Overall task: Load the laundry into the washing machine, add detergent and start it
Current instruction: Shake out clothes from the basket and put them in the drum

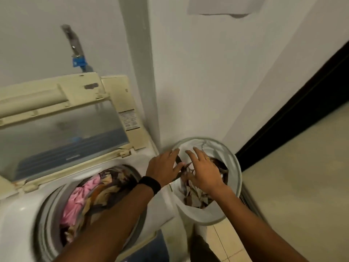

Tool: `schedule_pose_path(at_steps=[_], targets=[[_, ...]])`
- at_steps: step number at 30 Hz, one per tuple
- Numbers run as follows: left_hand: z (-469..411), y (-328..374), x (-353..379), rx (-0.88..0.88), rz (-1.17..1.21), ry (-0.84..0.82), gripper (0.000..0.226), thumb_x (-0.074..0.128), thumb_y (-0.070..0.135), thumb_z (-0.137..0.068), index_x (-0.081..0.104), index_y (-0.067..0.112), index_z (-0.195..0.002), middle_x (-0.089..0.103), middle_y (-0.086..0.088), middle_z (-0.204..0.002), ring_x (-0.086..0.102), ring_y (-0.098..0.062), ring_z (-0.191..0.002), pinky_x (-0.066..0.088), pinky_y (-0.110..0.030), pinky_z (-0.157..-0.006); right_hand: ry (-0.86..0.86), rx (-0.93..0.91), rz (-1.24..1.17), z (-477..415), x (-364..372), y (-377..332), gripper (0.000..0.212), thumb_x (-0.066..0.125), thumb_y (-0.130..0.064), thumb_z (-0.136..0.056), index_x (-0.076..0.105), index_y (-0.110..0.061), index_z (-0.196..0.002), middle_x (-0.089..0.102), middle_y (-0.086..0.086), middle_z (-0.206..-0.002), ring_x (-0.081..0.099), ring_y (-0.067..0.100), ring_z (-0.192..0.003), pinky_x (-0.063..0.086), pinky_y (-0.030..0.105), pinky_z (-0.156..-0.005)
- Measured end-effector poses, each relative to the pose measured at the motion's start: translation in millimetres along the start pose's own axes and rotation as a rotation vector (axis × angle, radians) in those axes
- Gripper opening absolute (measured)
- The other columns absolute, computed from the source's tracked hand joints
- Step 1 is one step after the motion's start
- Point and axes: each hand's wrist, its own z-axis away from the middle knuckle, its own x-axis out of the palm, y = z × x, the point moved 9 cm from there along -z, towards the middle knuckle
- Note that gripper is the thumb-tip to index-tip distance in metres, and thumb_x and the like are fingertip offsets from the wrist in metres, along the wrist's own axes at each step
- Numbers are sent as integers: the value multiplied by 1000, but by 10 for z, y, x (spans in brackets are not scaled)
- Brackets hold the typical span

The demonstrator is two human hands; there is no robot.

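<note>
1. In the lower left of the frame stands a white top-loading washing machine (17, 220). Its round drum holds a heap of pink and brown patterned clothes (90, 195).
2. Just beside it, at lower centre, a white round fabric hamper (237, 178) sits on the beige tiled floor (292, 186). Crumpled brown and cream laundry (194, 197) lies inside.
3. Both hands hover over the hamper's mouth. The left hand (162, 166), with a black wristband (150, 184), has its fingers straight and spread wide. The right hand (204, 172), with a thin ring (207, 158), is spread just as wide and grips nothing (a dark strip of cloth shows between the two hands, and I cannot tell whether either touches it).
4. Behind the drum, at middle left, the machine's cream lid with a clear window (62, 133) stands raised.
5. Farthest off, at upper left, a metal tap with a blue fitting (78, 60) juts from the white wall. A pale sheet of paper (222, 5) hangs at the top edge.
</note>
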Motion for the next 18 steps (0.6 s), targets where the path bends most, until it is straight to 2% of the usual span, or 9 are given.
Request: schedule_pose_path(at_steps=[3, 6, 10, 15, 18], targets=[[-248, 259, 296, -2, 18, -52, 58, 42, 57, -105, 43, 24, -152, 61, -1, -137, 64, -26, -117, 55, -40, -88, -41, 24, -22, -72, 63, 524, 76, 66, -35, -94, 30, -21, -159, 26, 8, -165, 31, 30, -149, 47, 46, -108], [-466, 479, 661, -12, 44, -118, 52, 44, 52, -105, 50, 20, -146, 65, -5, -128, 66, -30, -109, 55, -39, -83, -81, 51, -35, -195, 250, 1065, 73, 67, -30, -92, 33, -20, -156, 37, 6, -158, 42, 30, -140, 53, 47, -98], [-709, 631, 1203, -50, 84, -180, 39, 45, 46, -107, 57, 18, -131, 67, -6, -118, 66, -29, -101, 47, -34, -74, -187, 128, -94, -348, 644, 1657, 64, 62, -24, -96, 36, -19, -155, 40, 7, -156, 45, 32, -138, 45, 46, -109], [-923, 651, 1896, -119, 115, -260, 34, 46, 34, -107, 61, 13, -129, 69, -14, -116, 66, -35, -101, 50, -37, -76, -380, 203, -102, -492, 1306, 2086, 64, 60, -14, -97, 35, -15, -155, 41, 14, -154, 48, 39, -134, 44, 49, -110], [-1024, 585, 2336, -165, 156, -316, 27, 49, 26, -102, 65, 11, -118, 70, -14, -109, 67, -36, -99, 55, -41, -81, -477, 193, -95, -554, 1672, 2216, 65, 62, -12, -95, 36, -11, -154, 42, 18, -152, 48, 39, -134, 40, 47, -114]])
